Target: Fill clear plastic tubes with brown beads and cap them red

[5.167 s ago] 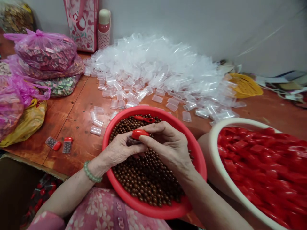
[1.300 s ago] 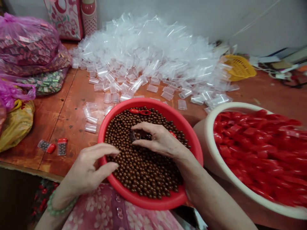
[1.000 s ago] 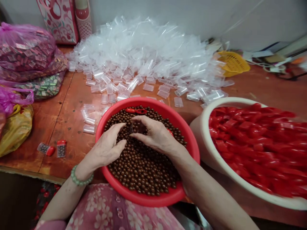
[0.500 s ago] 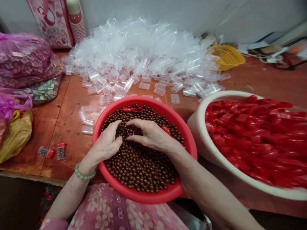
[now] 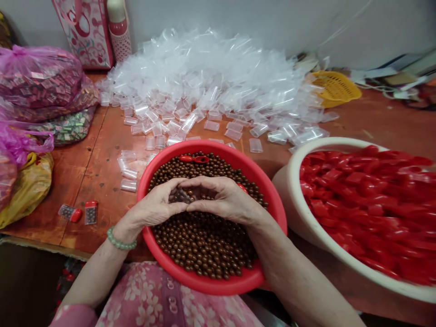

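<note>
The left grip (image 5: 153,206) seems closed on a case (image 5: 182,196), thumb nearest the person's body. The right grip (image 5: 226,200) curls in to meet it, thumb tips touching; whether it clamps anything cannot be told. Both arch over the beads (image 5: 204,245) in the red basin (image 5: 146,236), probably so that any spilled ones drop back, and the cupping likely steadies the case.

The case is small, clear and glossy, partly hidden by fingers; dark beads show in or behind it. The beads are round, brown and shiny. A red piece (image 5: 194,159) lies on them at the far side.

The tub (image 5: 294,181) of red caps (image 5: 368,204) stands to the right, within easy reach; loose clear cases (image 5: 211,91) heap behind the basin on the counter (image 5: 81,172).
</note>
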`<state>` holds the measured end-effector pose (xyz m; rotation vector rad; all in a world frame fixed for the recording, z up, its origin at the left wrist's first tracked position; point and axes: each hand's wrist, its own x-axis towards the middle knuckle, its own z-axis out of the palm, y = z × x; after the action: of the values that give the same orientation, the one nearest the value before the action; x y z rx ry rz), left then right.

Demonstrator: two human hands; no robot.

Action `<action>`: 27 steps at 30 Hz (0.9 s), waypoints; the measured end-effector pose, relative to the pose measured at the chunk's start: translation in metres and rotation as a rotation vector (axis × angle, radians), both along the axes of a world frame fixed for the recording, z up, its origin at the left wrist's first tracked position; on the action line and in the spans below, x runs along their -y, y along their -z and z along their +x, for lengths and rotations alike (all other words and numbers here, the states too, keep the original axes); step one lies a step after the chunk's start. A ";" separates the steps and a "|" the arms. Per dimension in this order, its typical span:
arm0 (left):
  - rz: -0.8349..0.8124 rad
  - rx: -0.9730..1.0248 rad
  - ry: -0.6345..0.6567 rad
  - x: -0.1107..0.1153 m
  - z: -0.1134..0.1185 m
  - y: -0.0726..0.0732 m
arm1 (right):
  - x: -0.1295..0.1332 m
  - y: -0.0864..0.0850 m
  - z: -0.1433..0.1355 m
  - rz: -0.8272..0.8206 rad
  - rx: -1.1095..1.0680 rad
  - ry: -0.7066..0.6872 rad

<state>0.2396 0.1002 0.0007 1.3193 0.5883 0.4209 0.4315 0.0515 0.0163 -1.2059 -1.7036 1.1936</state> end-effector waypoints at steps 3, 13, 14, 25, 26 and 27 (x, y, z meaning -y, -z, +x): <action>-0.004 0.007 -0.031 0.001 0.001 0.000 | 0.000 -0.001 0.000 0.001 -0.007 0.040; 0.015 -0.003 -0.057 -0.001 0.001 -0.002 | -0.002 -0.002 -0.007 -0.023 -0.046 0.113; 0.009 -0.002 -0.066 -0.001 0.001 -0.003 | -0.002 -0.001 -0.007 -0.015 -0.054 0.126; -0.134 0.019 -0.065 -0.003 0.000 -0.003 | -0.002 -0.006 -0.008 -0.027 -0.011 0.149; -0.151 0.025 -0.061 -0.003 0.000 -0.002 | -0.003 -0.006 -0.008 -0.004 0.009 0.142; -0.163 0.030 -0.057 -0.004 0.000 -0.002 | -0.003 -0.007 -0.008 0.018 0.028 0.136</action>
<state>0.2396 0.1038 0.0023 1.1408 0.6235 0.4292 0.4240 0.0547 0.0234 -1.3114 -1.6213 1.0823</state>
